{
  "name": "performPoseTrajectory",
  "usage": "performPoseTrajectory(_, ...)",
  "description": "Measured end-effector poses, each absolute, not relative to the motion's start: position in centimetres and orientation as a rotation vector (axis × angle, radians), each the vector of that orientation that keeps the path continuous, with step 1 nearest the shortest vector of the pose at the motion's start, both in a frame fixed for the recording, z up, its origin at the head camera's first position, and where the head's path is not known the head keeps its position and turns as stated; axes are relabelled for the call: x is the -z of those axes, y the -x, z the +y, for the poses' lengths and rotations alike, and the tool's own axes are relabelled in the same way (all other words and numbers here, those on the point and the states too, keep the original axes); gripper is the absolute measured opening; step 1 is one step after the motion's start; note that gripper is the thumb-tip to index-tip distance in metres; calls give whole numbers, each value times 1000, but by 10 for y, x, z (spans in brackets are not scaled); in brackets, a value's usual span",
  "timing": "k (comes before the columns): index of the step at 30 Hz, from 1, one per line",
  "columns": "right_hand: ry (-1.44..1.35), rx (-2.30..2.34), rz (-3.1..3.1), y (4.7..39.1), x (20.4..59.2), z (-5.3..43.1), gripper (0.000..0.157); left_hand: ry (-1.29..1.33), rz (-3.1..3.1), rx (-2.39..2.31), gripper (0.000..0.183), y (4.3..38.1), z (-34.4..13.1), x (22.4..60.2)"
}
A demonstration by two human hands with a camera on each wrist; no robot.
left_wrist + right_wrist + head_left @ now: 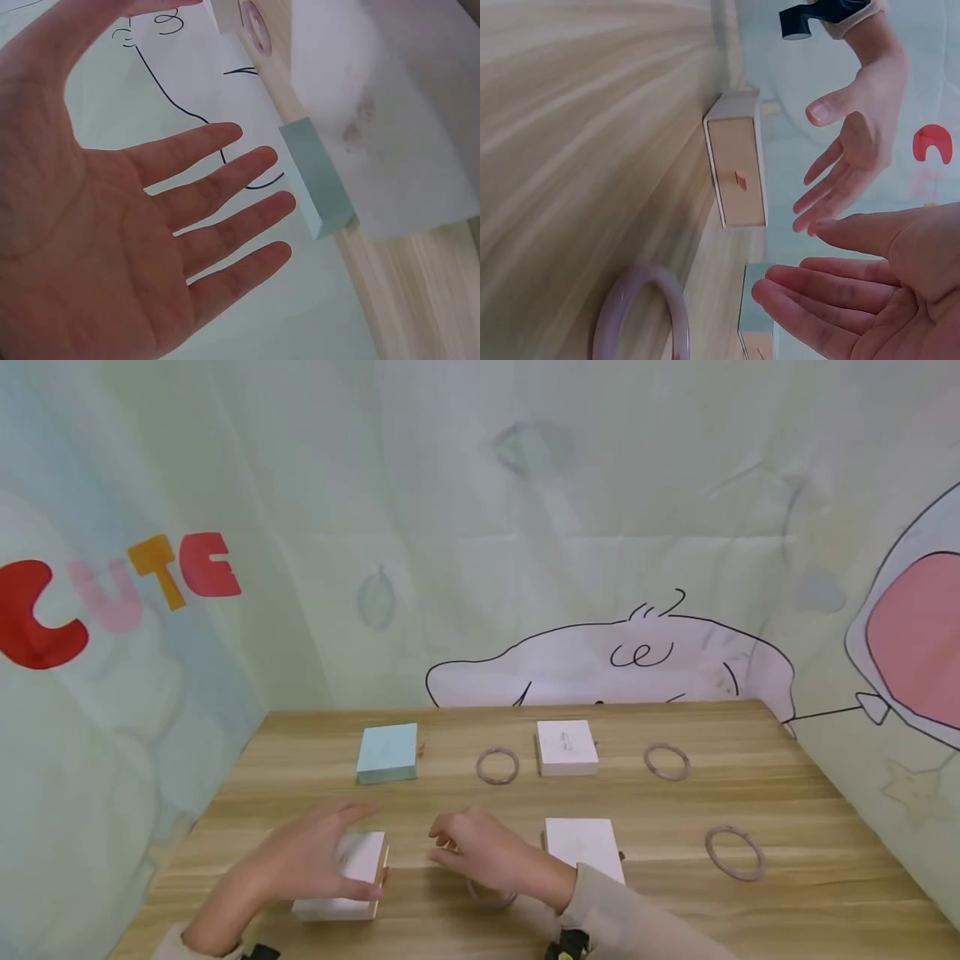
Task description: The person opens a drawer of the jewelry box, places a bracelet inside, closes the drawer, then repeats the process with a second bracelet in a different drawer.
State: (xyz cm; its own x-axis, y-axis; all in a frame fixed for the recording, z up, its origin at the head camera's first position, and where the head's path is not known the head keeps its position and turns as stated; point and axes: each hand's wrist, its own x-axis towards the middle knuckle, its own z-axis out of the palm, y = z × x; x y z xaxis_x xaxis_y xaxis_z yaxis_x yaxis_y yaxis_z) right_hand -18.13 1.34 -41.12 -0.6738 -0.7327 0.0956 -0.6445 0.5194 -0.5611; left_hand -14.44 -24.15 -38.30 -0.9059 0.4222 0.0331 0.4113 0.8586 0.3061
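As viewed from the head camera, the left hand (300, 856) is found above the near left white box (363, 857), its fingers spread and thumb held apart, gripping nothing; the right wrist view shows a gap between this hand and the box. The box lies flat on the wood-grain counter (825, 902), with a small brown tab (740, 180) on the side facing the right hand (483, 847). That hand is over the counter to the right of the box, fingers loosely extended, thumb apart, holding nothing. Partly hidden beneath its wrist lies a near bangle (492, 906), purplish and flat on the counter, between the near left white box and the near right white box (583, 843). A further bangle (708, 843) lies to the right of the latter. In the back row, left to right, are a pale blue box (387, 753), a second bangle (498, 782), a far white box (567, 747) and another bangle (667, 777).
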Motion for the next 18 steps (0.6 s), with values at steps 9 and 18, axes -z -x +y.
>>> performPoseTrajectory(9, 1054, 1044, 2526, 176, 414, -5, 14, -713, 2919, -581, 106, 144, -253, 392)
performPoseTrajectory(18, 1006, 1097, 2474, 178, 428, -21, 8, -808, 2854, -624, 109, 148, -266, 405)
